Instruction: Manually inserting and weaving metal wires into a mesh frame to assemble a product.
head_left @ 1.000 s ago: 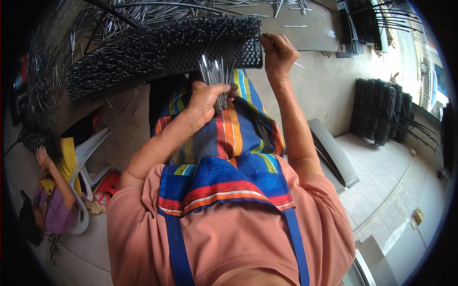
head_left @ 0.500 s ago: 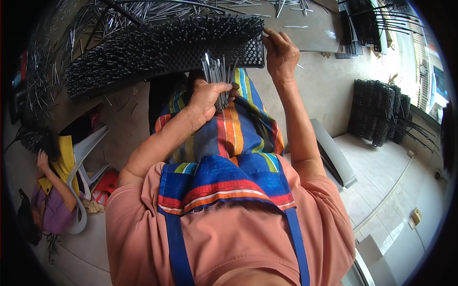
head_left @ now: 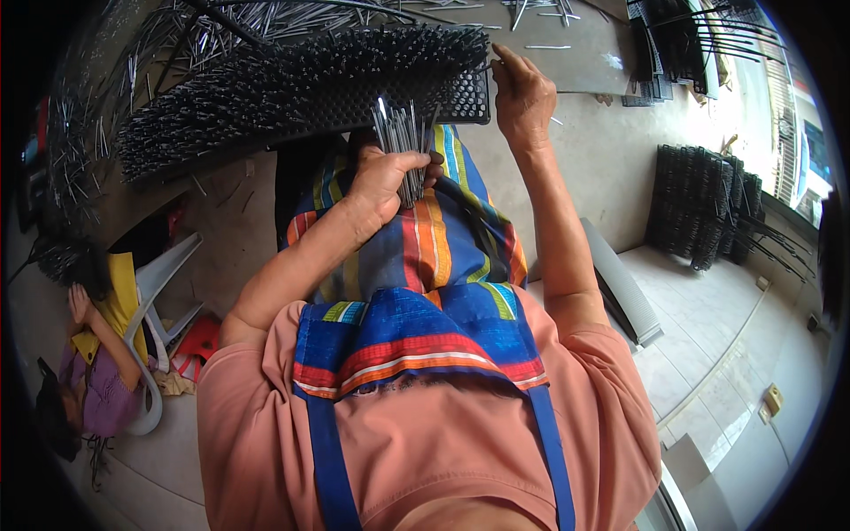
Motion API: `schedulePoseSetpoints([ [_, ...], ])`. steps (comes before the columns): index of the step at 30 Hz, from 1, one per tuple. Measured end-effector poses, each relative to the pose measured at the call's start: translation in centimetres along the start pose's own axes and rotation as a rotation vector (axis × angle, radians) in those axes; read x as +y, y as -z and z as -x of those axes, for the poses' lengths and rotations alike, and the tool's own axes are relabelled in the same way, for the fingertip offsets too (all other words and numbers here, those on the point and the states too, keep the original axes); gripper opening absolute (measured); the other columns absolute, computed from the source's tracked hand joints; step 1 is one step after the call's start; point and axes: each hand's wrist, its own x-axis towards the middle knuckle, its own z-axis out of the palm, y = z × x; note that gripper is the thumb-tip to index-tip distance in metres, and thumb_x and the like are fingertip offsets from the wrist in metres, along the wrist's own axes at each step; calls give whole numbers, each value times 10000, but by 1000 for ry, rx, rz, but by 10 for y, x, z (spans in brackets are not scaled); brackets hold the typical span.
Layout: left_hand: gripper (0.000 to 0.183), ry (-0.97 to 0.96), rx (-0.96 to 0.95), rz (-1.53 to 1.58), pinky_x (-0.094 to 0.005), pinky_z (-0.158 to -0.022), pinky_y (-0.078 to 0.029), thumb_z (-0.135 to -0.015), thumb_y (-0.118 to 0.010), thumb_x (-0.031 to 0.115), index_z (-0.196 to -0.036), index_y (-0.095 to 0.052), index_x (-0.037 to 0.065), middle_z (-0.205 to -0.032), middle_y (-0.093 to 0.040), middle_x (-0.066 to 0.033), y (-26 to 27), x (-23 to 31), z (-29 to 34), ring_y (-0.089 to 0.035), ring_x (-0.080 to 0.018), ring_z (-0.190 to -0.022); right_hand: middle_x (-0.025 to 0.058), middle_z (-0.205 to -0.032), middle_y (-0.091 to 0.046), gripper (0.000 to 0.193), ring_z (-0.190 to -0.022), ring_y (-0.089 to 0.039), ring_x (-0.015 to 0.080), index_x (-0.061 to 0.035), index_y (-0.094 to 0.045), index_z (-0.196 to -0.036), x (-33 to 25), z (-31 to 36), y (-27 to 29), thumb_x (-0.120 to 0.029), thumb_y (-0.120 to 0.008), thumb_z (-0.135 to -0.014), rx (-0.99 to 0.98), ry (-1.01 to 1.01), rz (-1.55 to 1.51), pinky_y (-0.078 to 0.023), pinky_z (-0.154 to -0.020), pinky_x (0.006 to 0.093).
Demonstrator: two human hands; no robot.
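My left hand point(head_left: 387, 177) is closed around an upright bundle of thin, shiny grey strips point(head_left: 403, 142), held above my lap. Just beyond it lies a long black panel point(head_left: 465, 106), perforated with many small holes and densely filled with dark strips point(head_left: 266, 88) standing on end. Only the panel's near right part shows bare holes. My right hand point(head_left: 524, 96) is raised at the panel's right end, its thumb and forefinger drawn close together. Whatever sits between those fingertips is too small to make out.
Loose strips point(head_left: 212, 44) litter the surface behind the panel. Black wire racks point(head_left: 695, 208) are stacked at the right, near a grey panel point(head_left: 620, 283) on the floor. Another person point(head_left: 106, 380) sits at the far left beside a white chair point(head_left: 146, 389).
My right hand's fingertips have risen slightly and come off the panel's right edge. My left hand and its bundle stay almost still. The other person's hand has shifted a little.
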Motion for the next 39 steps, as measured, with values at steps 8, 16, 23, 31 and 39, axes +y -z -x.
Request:
schedulePoseSetpoints([
  [8,187,0,9,-10,-337,-556,-573,-789,-607,-75,-973,-618,-41,-830,-696,-166,0,-1,-1,-692,-242,-654,101,-817,-676,288,-648,-644,246,-157,-697,-1135,1,-3,0,-146,-650,-850,-20,-3,20,-489,-613,327],
  [16,171,7,1,-55,-353,-645,-596,-820,-606,-55,-987,-641,-38,-871,-707,-164,2,0,-2,-703,-241,-728,91,-743,-634,268,-577,-584,208,-152,-721,-1090,5,11,-3,-132,-661,-830,9,-85,-63,-455,-576,306],
  [23,164,1,11,-47,-351,-639,-596,-819,-611,-54,-980,-643,-45,-862,-706,-164,4,0,-2,-702,-239,-722,43,-718,-620,285,-591,-543,72,-55,-713,-1030,10,20,-10,-4,-715,-750,55,-197,-277,-430,-537,242],
  [31,164,10,5,-61,-359,-635,-596,-819,-601,-61,-976,-647,-57,-864,-705,-167,3,0,-3,-702,-245,-733,50,-706,-612,203,-564,-569,128,-55,-708,-927,-5,-4,-10,-53,-766,-733,161,-5,-98,-448,-530,258],
  [39,169,7,21,-56,-357,-644,-586,-820,-602,-53,-982,-650,-56,-864,-705,-166,5,1,-5,-700,-249,-733,66,-730,-648,103,-592,-593,153,-36,-706,-844,5,2,-15,-28,-750,-751,219,-16,-285,-463,-557,261],
])
